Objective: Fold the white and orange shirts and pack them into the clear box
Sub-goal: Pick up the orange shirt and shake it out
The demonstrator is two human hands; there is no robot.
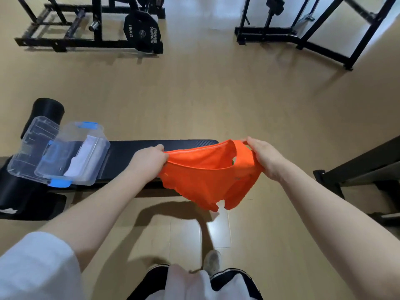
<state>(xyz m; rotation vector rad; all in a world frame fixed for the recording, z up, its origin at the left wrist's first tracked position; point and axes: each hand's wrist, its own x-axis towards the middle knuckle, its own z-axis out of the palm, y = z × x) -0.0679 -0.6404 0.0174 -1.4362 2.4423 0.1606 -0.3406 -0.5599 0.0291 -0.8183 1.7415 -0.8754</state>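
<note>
Both hands grip the orange shirt (207, 172), held up in the air between them – left hand (150, 159) pinches its left edge, right hand (263, 158) pinches the right edge near the top. Fingertips of both are wrapped in fabric, mostly hidden. The shirt sags in the middle and hangs bunched below the hands, over the near edge of the table (134, 152) and the floor (194, 100); which part of the garment is being held is hard to make out.

The clear box (73, 156) sits on the left end of the dark padded table, lid off, blue latches showing. The white shirt (81, 161) lies inside it, seen through the plastic – how neatly it is folded can't be told. The clear lid (32, 148) lies just beside the box on its left, touching or overlapping it.

A black roller pad (48, 110) sits behind the lid. Gym frames and a weight plate (141, 31) stand far back, partly cut off by the top edge. A shoe (213, 262) shows on the floor at the bottom.
</note>
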